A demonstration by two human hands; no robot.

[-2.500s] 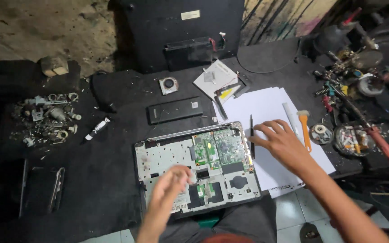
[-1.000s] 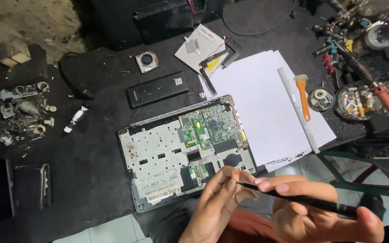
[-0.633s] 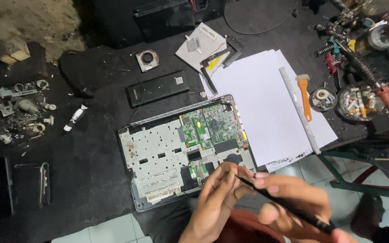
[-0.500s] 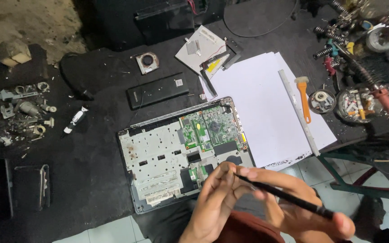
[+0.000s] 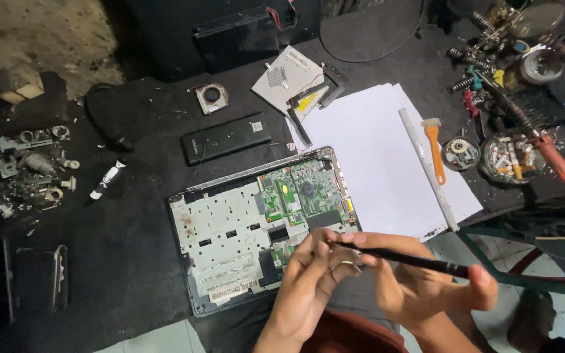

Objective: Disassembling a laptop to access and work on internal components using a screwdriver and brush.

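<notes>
The screwdriver [image 5: 407, 259] is pinched at its tip by both hands, left [image 5: 312, 278] and right [image 5: 420, 287], over the laptop's [image 5: 230, 229] near edge.

Screwdriver [image 5: 403, 258] tip perhaps hidden behind fingers [image 5: 318, 245]

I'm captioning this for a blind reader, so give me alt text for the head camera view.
Two hands hold a thin black screwdriver over an opened laptop on a dark workbench: right hand grips it, left hand touches its tip. White paper lies to the right.
</notes>
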